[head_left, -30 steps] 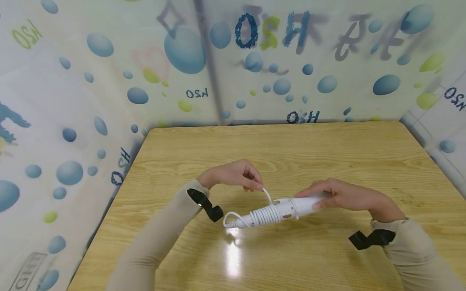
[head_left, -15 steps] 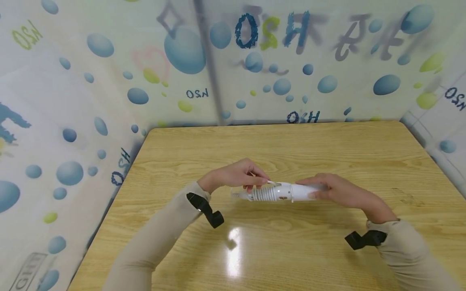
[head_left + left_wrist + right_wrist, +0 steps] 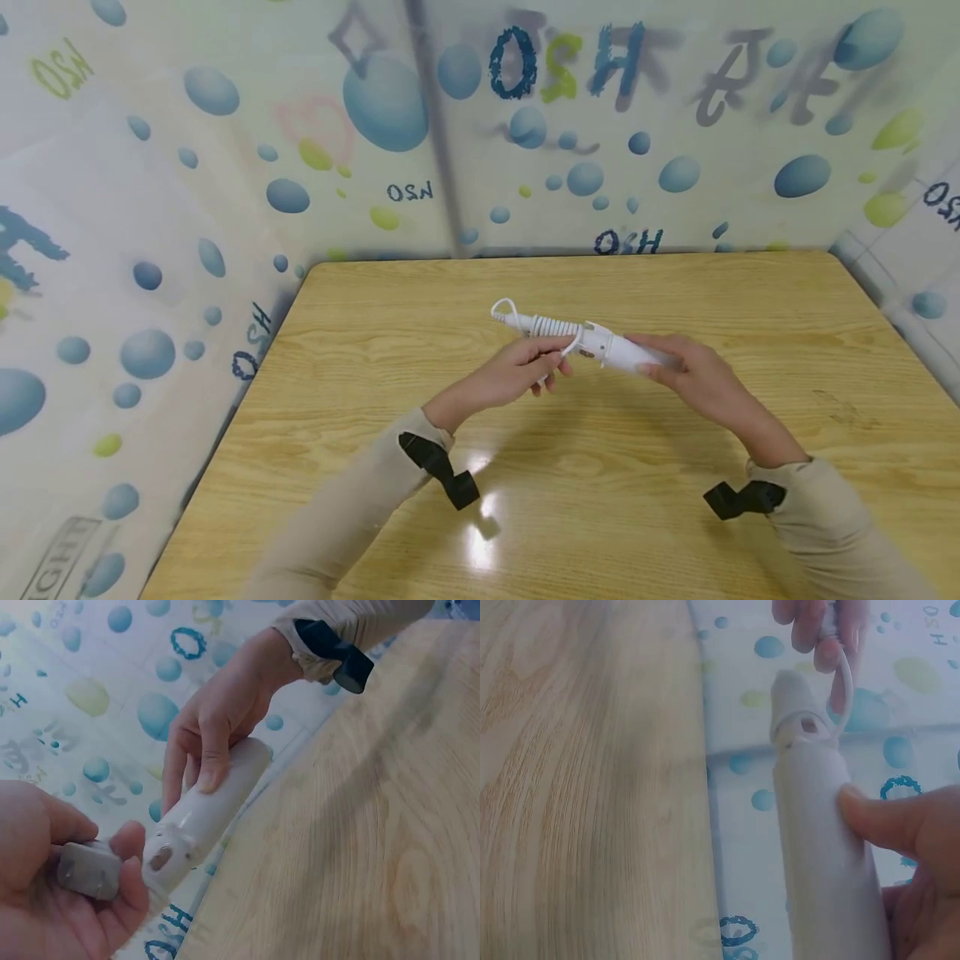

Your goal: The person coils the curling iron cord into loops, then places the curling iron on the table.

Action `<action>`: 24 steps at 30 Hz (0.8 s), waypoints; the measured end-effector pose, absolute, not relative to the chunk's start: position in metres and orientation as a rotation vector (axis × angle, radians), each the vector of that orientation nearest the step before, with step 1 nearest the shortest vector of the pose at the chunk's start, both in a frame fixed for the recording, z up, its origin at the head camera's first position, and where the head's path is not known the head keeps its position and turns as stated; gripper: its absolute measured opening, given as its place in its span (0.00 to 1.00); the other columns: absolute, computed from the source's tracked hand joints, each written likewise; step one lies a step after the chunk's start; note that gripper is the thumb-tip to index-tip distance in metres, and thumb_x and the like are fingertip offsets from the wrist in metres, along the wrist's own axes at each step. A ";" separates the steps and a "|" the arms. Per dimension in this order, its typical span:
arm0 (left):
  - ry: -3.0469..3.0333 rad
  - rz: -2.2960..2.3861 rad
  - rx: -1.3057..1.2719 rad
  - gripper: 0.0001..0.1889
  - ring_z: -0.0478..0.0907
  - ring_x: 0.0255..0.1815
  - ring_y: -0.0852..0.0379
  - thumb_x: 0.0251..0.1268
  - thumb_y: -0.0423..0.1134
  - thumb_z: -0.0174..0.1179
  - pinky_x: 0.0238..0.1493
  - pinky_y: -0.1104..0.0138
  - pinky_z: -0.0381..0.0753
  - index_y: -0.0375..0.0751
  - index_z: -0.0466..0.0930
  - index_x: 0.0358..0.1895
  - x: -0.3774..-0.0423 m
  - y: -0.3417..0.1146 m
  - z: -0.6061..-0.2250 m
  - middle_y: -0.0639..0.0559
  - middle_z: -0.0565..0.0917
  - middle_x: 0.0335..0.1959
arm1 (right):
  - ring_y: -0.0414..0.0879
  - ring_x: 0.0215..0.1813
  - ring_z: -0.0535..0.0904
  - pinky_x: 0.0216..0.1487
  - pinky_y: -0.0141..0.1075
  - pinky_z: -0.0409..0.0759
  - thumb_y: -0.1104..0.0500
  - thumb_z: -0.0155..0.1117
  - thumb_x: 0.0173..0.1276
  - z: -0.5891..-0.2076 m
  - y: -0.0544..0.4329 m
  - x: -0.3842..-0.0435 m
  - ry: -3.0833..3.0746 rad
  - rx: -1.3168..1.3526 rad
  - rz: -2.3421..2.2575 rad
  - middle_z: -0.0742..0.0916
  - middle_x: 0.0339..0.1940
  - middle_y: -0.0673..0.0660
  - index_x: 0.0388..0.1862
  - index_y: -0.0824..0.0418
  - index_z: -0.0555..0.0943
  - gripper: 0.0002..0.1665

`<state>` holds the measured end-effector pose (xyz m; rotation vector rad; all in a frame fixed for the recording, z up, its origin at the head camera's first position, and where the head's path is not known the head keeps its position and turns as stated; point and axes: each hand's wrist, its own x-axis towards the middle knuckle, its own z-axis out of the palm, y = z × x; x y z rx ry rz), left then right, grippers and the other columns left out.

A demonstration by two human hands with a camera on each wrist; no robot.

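My right hand (image 3: 697,375) grips the smooth thick end of a white wand-shaped electric appliance (image 3: 624,353), thumb on its near side. A white cord (image 3: 557,328) is wound in several coils round the thinner end, with a small loop (image 3: 504,302) at the tip. In front of the coils, my left hand (image 3: 517,372) holds the cord's plug (image 3: 90,871) between curled fingers; its pins show in the left wrist view. From the plug, a short length of cord (image 3: 847,690) runs to the appliance. The appliance is held above the table, tilted, coiled end pointing far left.
The wooden table (image 3: 360,325) lies under both hands, with a bright reflection near its front. A wall covering (image 3: 480,150) printed with blue and green drops stands behind it and on the left. Black camera mounts (image 3: 442,471) sit on both sleeves.
The appliance's coiled end has swung up and away from me, from pointing near left to far left. My left hand passed over the appliance and came down on its near side with the cord.
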<state>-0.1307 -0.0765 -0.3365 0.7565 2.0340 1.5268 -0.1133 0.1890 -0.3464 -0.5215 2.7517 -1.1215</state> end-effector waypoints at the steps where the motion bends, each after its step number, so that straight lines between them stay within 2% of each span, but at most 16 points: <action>1: 2.045 1.556 0.735 0.21 0.73 0.32 0.47 0.74 0.33 0.39 0.29 0.69 0.72 0.34 0.58 0.68 -0.129 -0.075 -0.338 0.34 0.75 0.43 | 0.59 0.49 0.72 0.38 0.45 0.71 0.61 0.57 0.68 -0.346 0.189 -0.113 2.777 -0.508 -1.115 0.75 0.56 0.68 0.65 0.60 0.69 0.26; 4: 2.046 1.664 0.678 0.20 0.74 0.30 0.57 0.74 0.33 0.40 0.30 0.70 0.72 0.35 0.61 0.67 -0.127 -0.070 -0.343 0.35 0.76 0.43 | 0.60 0.49 0.71 0.37 0.47 0.71 0.59 0.57 0.68 -0.345 0.189 -0.111 2.815 -0.455 -1.139 0.75 0.56 0.68 0.65 0.58 0.69 0.26; 7: 2.010 1.763 0.660 0.20 0.72 0.29 0.60 0.75 0.36 0.39 0.29 0.71 0.70 0.34 0.63 0.65 -0.126 -0.066 -0.349 0.35 0.76 0.41 | 0.61 0.50 0.71 0.38 0.48 0.71 0.59 0.56 0.68 -0.344 0.190 -0.110 2.812 -0.410 -1.203 0.74 0.57 0.69 0.66 0.58 0.68 0.26; 12: 1.947 1.819 0.614 0.20 0.70 0.31 0.57 0.76 0.39 0.37 0.29 0.70 0.67 0.34 0.66 0.63 -0.125 -0.059 -0.356 0.32 0.74 0.41 | 0.62 0.54 0.68 0.41 0.50 0.71 0.59 0.54 0.70 -0.346 0.194 -0.112 2.762 -0.378 -1.350 0.71 0.61 0.70 0.67 0.59 0.67 0.27; 16: 1.943 1.790 0.547 0.19 0.74 0.37 0.55 0.74 0.40 0.41 0.34 0.66 0.69 0.35 0.68 0.61 -0.127 -0.056 -0.362 0.40 0.78 0.42 | 0.61 0.54 0.69 0.42 0.49 0.71 0.60 0.54 0.70 -0.347 0.195 -0.112 2.759 -0.404 -1.410 0.71 0.61 0.70 0.66 0.60 0.67 0.26; 19: 1.933 1.765 0.517 0.18 0.76 0.44 0.48 0.73 0.41 0.44 0.43 0.58 0.71 0.35 0.71 0.59 -0.130 -0.057 -0.367 0.46 0.80 0.43 | 0.60 0.54 0.70 0.41 0.42 0.73 0.61 0.54 0.69 -0.347 0.194 -0.112 2.753 -0.447 -1.444 0.72 0.60 0.69 0.65 0.62 0.68 0.25; 21: 1.907 1.755 0.504 0.18 0.77 0.46 0.45 0.72 0.40 0.45 0.47 0.52 0.70 0.34 0.71 0.59 -0.132 -0.058 -0.372 0.43 0.79 0.46 | 0.59 0.53 0.70 0.39 0.36 0.74 0.61 0.54 0.69 -0.347 0.195 -0.111 2.737 -0.470 -1.462 0.72 0.61 0.68 0.65 0.62 0.68 0.25; 24: 1.866 1.751 0.511 0.17 0.78 0.43 0.46 0.71 0.37 0.48 0.50 0.46 0.68 0.32 0.71 0.57 -0.135 -0.060 -0.378 0.37 0.78 0.49 | 0.56 0.51 0.72 0.36 0.29 0.74 0.61 0.55 0.69 -0.347 0.196 -0.110 2.705 -0.491 -1.482 0.73 0.60 0.67 0.64 0.63 0.68 0.25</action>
